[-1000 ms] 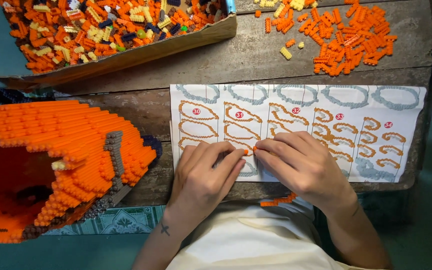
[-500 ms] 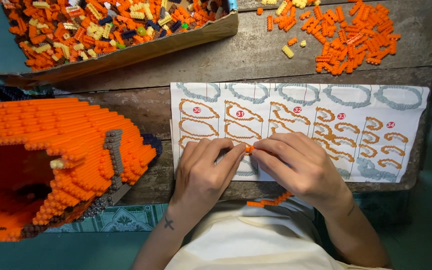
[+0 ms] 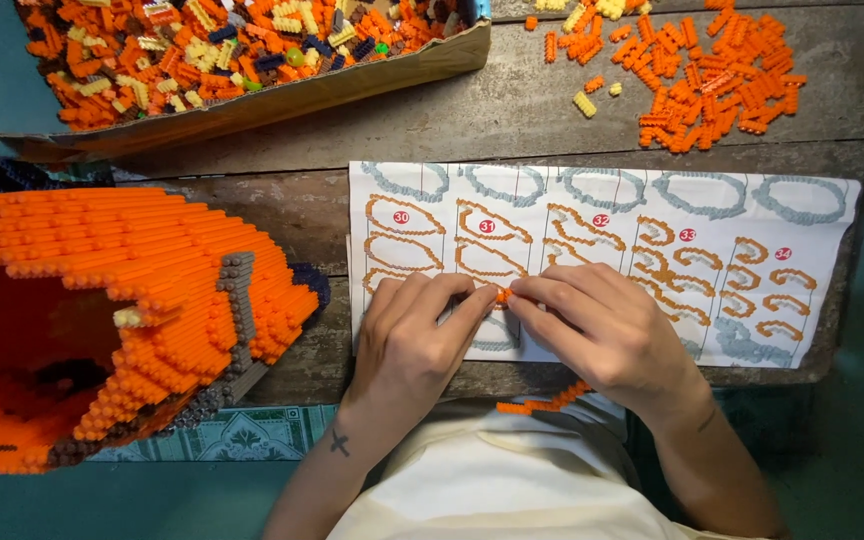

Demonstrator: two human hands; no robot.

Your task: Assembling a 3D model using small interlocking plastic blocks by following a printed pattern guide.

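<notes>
Both my hands rest on a printed instruction sheet (image 3: 712,250) on a wooden table. My left hand (image 3: 414,345) and my right hand (image 3: 602,330) meet fingertip to fingertip and pinch a tiny orange brick piece (image 3: 502,296) between them. A short curved row of joined orange bricks (image 3: 544,402) lies at the table's near edge, just under my right wrist.
A large hollow orange brick model (image 3: 102,320) with a grey stripe lies at the left. A cardboard tray (image 3: 282,95) with mixed loose bricks sits at the far left. A pile of orange bricks (image 3: 722,70) lies at the far right.
My hands have stayed together on the sheet, with only small finger shifts around the orange piece. The camera view has drifted slightly.
</notes>
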